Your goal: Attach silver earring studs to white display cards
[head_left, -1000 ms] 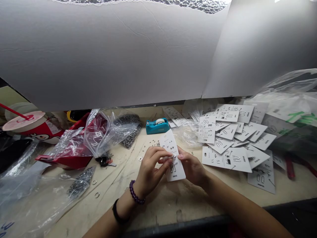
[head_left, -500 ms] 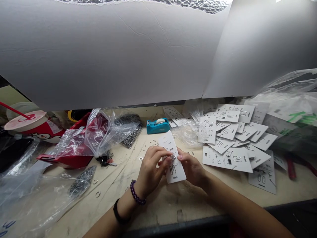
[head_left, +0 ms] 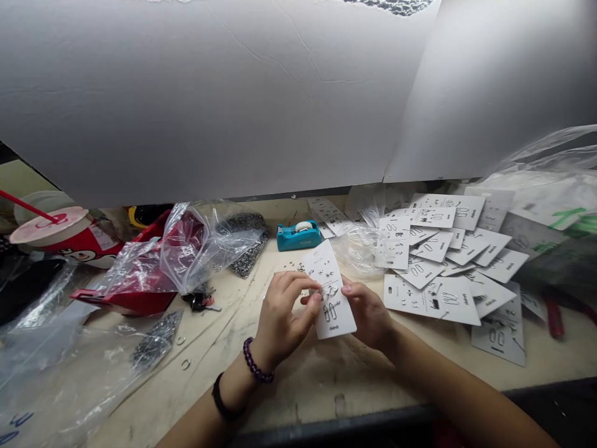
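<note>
While held between both hands, the white display card [head_left: 329, 298] stands tilted over the workbench [head_left: 321, 389], with paper-clip-shaped metal pieces [head_left: 331, 311] mounted on it. The left hand [head_left: 282, 317] is partly closed, pinching the card's left edge. The right hand [head_left: 368, 314] is partly closed on the right edge, just beside small silver pieces [head_left: 330, 290]. Overlapping white cards [head_left: 433, 249] lie to the right, a teal tape dispenser [head_left: 298, 237] stands beyond, and a clear plastic bag [head_left: 209, 246] lies to the left.

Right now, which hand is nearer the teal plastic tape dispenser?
Left hand, in front of the teal plastic tape dispenser; the right hand is farther, off to its right.
</note>
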`<action>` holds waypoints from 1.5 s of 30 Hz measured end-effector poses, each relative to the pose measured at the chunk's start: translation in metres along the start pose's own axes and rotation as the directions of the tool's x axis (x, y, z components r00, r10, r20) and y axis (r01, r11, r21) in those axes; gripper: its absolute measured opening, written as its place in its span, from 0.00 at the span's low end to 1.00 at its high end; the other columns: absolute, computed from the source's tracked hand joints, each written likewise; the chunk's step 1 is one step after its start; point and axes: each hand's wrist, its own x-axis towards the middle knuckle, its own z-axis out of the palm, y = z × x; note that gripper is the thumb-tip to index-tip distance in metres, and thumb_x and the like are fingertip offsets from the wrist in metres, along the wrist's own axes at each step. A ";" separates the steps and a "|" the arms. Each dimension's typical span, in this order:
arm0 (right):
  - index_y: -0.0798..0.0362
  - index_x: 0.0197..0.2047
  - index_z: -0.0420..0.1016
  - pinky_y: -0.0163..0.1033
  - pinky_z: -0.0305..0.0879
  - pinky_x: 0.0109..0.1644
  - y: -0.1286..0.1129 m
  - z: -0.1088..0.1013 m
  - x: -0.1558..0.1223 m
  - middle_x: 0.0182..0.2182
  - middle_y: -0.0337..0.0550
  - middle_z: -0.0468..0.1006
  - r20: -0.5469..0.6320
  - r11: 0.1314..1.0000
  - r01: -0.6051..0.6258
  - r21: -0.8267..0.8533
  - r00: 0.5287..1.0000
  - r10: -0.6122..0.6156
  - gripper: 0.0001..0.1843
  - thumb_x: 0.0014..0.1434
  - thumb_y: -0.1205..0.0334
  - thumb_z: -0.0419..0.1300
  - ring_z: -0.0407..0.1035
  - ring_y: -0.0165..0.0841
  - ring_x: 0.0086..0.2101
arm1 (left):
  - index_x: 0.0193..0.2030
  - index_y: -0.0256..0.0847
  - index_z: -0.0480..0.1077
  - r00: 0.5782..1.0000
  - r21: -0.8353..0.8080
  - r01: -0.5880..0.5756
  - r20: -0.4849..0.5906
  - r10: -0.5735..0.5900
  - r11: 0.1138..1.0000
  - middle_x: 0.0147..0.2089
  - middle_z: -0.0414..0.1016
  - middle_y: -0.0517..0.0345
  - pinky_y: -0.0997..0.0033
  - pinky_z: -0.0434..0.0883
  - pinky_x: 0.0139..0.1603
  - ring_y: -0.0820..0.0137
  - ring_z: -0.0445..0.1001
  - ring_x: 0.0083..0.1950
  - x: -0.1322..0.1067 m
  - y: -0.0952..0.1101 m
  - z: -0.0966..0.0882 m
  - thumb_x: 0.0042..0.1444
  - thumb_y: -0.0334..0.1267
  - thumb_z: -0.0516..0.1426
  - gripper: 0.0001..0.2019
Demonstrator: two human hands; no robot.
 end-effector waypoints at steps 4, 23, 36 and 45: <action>0.54 0.47 0.63 0.45 0.62 0.43 -0.002 0.001 0.000 0.41 0.47 0.73 -0.032 1.000 0.018 -0.003 0.999 -0.018 0.22 0.47 0.60 0.52 0.67 0.40 0.41 | 0.36 0.41 0.69 1.000 -0.010 0.005 0.030 -0.005 1.000 0.37 0.70 0.54 0.64 0.64 0.43 0.65 0.66 0.41 0.000 0.001 0.000 0.52 0.34 0.55 0.04; 0.54 0.44 0.62 0.50 0.63 0.41 0.002 -0.002 0.001 0.36 0.47 0.73 -0.011 0.997 -0.035 0.067 0.999 0.036 0.21 0.46 0.58 0.51 0.68 0.40 0.37 | 0.48 0.44 0.66 0.986 0.088 -0.162 -0.033 0.166 0.983 0.42 0.69 0.53 0.66 0.65 0.45 0.67 0.65 0.44 -0.002 -0.005 0.001 0.57 0.26 0.49 0.15; 0.54 0.53 0.58 0.54 0.60 0.44 0.000 -0.001 0.000 0.39 0.49 0.74 -0.095 0.979 -0.007 0.205 0.995 0.027 0.31 0.42 0.61 0.47 0.67 0.44 0.40 | 0.51 0.37 0.61 0.869 -0.523 0.493 0.271 -0.413 0.695 0.51 0.66 0.48 0.64 0.67 0.46 0.65 0.67 0.49 0.003 -0.006 0.003 0.59 0.42 0.47 0.16; 0.53 0.43 0.67 0.39 0.62 0.39 0.003 -0.006 0.005 0.38 0.43 0.74 -0.195 0.998 0.065 0.025 0.979 -0.058 0.17 0.49 0.61 0.50 0.66 0.36 0.39 | 0.41 0.37 0.66 0.843 -0.610 0.491 0.151 -0.516 0.622 0.40 0.71 0.55 0.74 0.66 0.35 0.71 0.69 0.38 0.006 -0.006 0.001 0.54 0.41 0.54 0.11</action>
